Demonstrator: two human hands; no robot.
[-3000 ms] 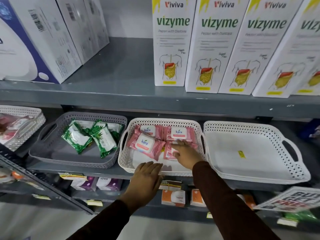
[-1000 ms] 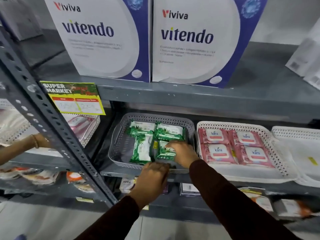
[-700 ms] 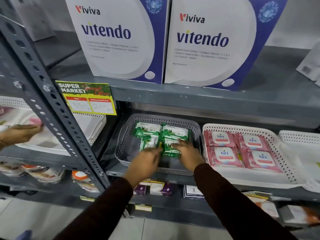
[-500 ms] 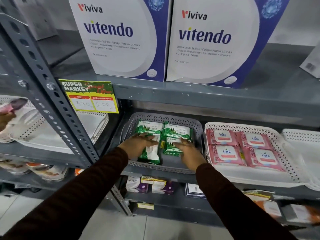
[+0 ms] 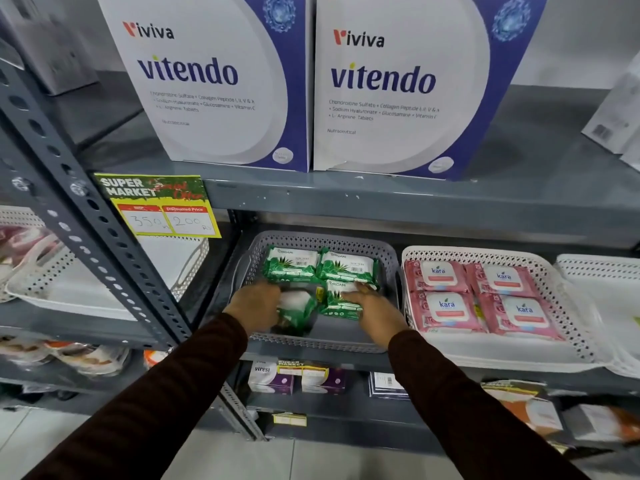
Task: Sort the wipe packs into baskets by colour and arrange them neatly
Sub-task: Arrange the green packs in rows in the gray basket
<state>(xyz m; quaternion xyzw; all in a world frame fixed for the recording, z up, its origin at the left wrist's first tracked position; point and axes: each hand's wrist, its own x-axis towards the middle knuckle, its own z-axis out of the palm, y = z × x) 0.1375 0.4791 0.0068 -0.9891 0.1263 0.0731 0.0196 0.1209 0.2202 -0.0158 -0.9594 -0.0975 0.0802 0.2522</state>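
A grey basket on the middle shelf holds several green wipe packs. Two green packs lie flat side by side along its back. My left hand grips a tilted green pack at the front left. My right hand rests with fingers spread on another green pack at the front right. To the right, a white basket holds several pink wipe packs laid flat in a neat grid.
An empty white basket sits at the far right. Another white basket stands left of the slanted shelf post. Vitendo boxes stand on the shelf above. Small boxes fill the shelf below.
My left hand has tilted the front-left green pack and drawn it forward and down. My right hand stays on the front-right green pack. The view has shifted slightly.
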